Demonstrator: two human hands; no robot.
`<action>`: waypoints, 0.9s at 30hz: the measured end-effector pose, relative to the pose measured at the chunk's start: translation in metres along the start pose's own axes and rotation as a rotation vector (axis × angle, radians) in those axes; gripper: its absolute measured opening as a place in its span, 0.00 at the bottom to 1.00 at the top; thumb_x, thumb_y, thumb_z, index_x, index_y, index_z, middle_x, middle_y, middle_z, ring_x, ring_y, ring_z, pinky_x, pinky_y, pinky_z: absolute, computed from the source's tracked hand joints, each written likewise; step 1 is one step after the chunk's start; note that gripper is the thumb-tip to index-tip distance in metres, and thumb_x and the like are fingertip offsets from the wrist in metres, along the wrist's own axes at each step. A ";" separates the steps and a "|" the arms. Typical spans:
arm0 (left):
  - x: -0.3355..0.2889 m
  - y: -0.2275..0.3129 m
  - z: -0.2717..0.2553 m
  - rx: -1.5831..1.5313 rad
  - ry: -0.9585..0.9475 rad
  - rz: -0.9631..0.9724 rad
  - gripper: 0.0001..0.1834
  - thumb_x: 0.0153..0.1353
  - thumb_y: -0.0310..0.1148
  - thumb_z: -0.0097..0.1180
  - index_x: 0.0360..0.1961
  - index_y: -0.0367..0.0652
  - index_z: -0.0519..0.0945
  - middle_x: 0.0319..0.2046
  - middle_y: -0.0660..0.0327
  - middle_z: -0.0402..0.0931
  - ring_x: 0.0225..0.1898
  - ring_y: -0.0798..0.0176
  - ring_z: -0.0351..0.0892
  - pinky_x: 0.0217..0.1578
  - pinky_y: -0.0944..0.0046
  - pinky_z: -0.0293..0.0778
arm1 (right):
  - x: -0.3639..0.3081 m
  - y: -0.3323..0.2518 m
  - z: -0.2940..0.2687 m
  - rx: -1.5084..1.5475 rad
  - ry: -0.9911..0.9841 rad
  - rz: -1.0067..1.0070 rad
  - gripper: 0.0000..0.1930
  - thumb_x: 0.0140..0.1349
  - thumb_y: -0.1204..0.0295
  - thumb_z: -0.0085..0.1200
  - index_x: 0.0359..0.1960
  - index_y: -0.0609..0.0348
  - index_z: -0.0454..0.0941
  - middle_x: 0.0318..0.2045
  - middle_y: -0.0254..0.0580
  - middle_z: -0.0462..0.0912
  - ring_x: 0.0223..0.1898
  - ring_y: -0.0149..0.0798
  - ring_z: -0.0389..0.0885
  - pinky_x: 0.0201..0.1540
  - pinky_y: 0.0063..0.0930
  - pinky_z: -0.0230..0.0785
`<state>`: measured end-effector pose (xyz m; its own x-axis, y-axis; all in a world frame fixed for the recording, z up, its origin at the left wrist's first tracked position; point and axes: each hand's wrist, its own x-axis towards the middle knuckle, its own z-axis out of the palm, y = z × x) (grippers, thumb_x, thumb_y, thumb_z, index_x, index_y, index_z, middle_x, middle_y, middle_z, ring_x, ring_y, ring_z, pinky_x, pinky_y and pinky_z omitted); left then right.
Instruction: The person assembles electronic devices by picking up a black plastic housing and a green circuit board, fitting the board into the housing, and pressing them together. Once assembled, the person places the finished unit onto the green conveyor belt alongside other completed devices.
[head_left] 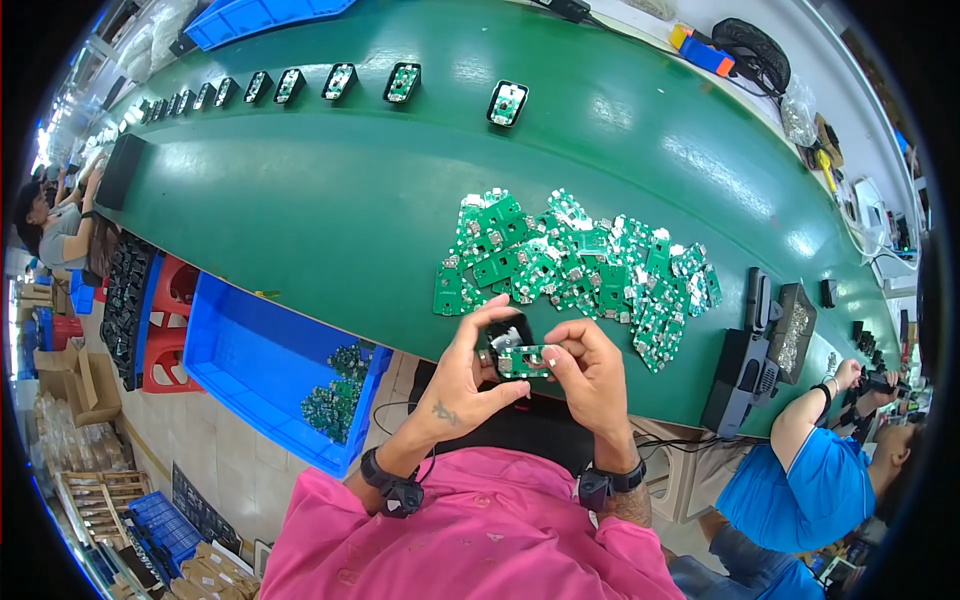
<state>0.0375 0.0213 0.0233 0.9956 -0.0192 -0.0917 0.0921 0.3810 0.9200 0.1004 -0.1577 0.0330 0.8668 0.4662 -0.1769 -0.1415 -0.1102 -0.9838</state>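
Note:
My left hand (466, 372) is closed around a small black plastic housing (509, 332), held near the table's front edge. A green circuit board (525, 361) lies across the lower side of that housing, tilted, with its component side showing. Between thumb and fingers, my right hand (588, 372) pinches the board's right end. Just beyond both hands, a loose pile of green circuit boards (610, 285) spreads over the green table (330, 190).
A row of black housings with boards inside (403, 83) runs along the table's far side. A blue bin (235, 345) holding more boards stands at left. To the right are a grey-black device (740, 380), a tray of small metal parts (793, 330) and a co-worker in blue (815, 480).

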 end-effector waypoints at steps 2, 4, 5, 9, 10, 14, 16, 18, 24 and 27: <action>0.000 0.003 0.000 0.037 -0.010 -0.027 0.44 0.53 0.16 0.65 0.69 0.41 0.58 0.67 0.51 0.53 0.56 0.61 0.75 0.49 0.62 0.81 | -0.002 -0.001 -0.005 -0.042 0.004 -0.028 0.07 0.69 0.75 0.54 0.44 0.63 0.73 0.29 0.32 0.81 0.30 0.20 0.76 0.30 0.14 0.67; 0.000 0.008 0.002 -0.007 -0.068 -0.127 0.43 0.53 0.15 0.65 0.69 0.43 0.59 0.63 0.52 0.60 0.52 0.62 0.78 0.46 0.64 0.82 | -0.003 -0.001 -0.007 -0.085 0.007 -0.059 0.07 0.69 0.74 0.54 0.44 0.63 0.72 0.29 0.32 0.81 0.30 0.20 0.76 0.31 0.14 0.67; 0.001 0.007 0.004 -0.021 -0.050 -0.115 0.45 0.52 0.14 0.65 0.70 0.44 0.58 0.60 0.53 0.64 0.51 0.64 0.79 0.44 0.65 0.83 | -0.003 -0.001 -0.007 -0.046 0.028 -0.075 0.07 0.69 0.75 0.54 0.44 0.63 0.73 0.29 0.32 0.81 0.29 0.20 0.76 0.30 0.14 0.67; 0.003 0.013 0.008 -0.089 -0.033 -0.257 0.45 0.52 0.14 0.65 0.70 0.44 0.58 0.58 0.51 0.66 0.47 0.63 0.82 0.40 0.66 0.83 | -0.005 0.002 -0.012 0.091 0.032 -0.083 0.06 0.68 0.75 0.55 0.42 0.64 0.73 0.29 0.33 0.81 0.29 0.21 0.77 0.30 0.16 0.68; 0.003 0.009 0.011 -0.106 -0.051 -0.186 0.44 0.54 0.15 0.64 0.70 0.43 0.58 0.55 0.51 0.69 0.43 0.63 0.83 0.37 0.67 0.83 | -0.005 0.002 -0.009 0.092 0.032 -0.083 0.06 0.68 0.75 0.55 0.42 0.64 0.73 0.29 0.33 0.81 0.29 0.21 0.77 0.30 0.16 0.68; 0.003 0.014 0.013 -0.103 -0.043 -0.198 0.38 0.59 0.20 0.60 0.69 0.42 0.59 0.46 0.50 0.75 0.31 0.61 0.85 0.30 0.70 0.81 | -0.002 -0.003 -0.002 -0.269 0.118 -0.216 0.06 0.66 0.76 0.57 0.39 0.66 0.75 0.29 0.37 0.81 0.30 0.27 0.81 0.34 0.20 0.72; 0.003 0.014 0.013 -0.091 -0.035 -0.219 0.36 0.60 0.20 0.58 0.69 0.42 0.59 0.45 0.50 0.76 0.31 0.62 0.85 0.29 0.70 0.81 | -0.004 -0.003 -0.001 -0.325 0.141 -0.281 0.06 0.65 0.77 0.57 0.40 0.66 0.76 0.29 0.39 0.81 0.29 0.28 0.80 0.34 0.21 0.73; 0.004 0.014 0.015 -0.079 -0.028 -0.238 0.35 0.61 0.21 0.57 0.69 0.42 0.59 0.44 0.50 0.76 0.31 0.62 0.85 0.29 0.70 0.81 | -0.002 -0.001 -0.001 -0.381 0.263 -0.351 0.06 0.65 0.77 0.57 0.41 0.66 0.76 0.30 0.39 0.81 0.28 0.28 0.80 0.33 0.20 0.72; 0.008 0.013 0.018 -0.103 0.070 -0.190 0.33 0.61 0.19 0.55 0.68 0.41 0.61 0.45 0.51 0.76 0.31 0.62 0.85 0.29 0.70 0.81 | -0.031 -0.018 0.004 0.232 0.252 0.045 0.09 0.66 0.79 0.53 0.45 0.69 0.81 0.28 0.42 0.83 0.21 0.27 0.79 0.23 0.18 0.71; 0.008 0.009 0.022 -0.072 0.056 -0.128 0.33 0.61 0.18 0.54 0.67 0.42 0.61 0.46 0.52 0.76 0.33 0.64 0.84 0.31 0.69 0.82 | -0.030 -0.013 0.011 0.320 0.169 0.020 0.11 0.67 0.80 0.53 0.48 0.71 0.80 0.31 0.46 0.85 0.22 0.29 0.81 0.24 0.18 0.74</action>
<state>0.0472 0.0038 0.0394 0.9731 -0.0212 -0.2295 0.2148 0.4439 0.8700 0.0707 -0.1606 0.0513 0.9256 0.3117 -0.2148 -0.2783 0.1754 -0.9443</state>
